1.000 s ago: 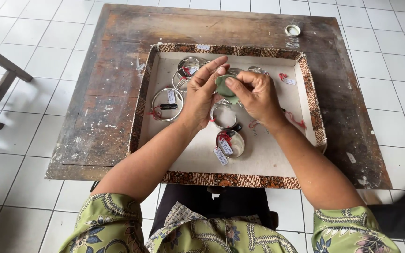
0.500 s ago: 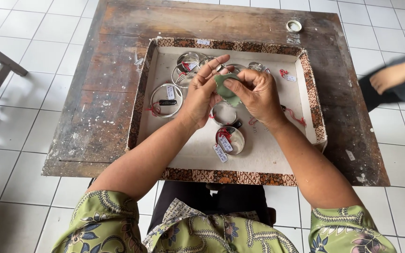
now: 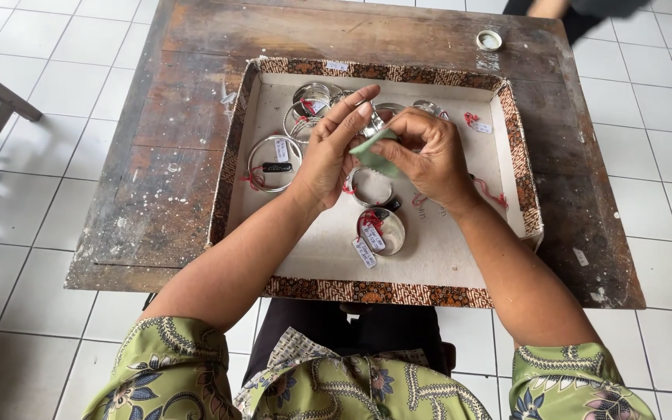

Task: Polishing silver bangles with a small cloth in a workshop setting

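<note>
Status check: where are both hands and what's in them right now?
Left hand and right hand together above the tray, pinching a green cloth around a silver bangle. Tagged bangles lie below. Nothing obstructing.

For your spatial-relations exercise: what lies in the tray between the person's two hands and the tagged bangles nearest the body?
In the head view, one silver bangle lies there, below the left hand and right hand, above the tagged bangles.

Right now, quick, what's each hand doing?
Left hand: closed on a silver bangle.
Right hand: pinching a green cloth against that bangle.
</note>
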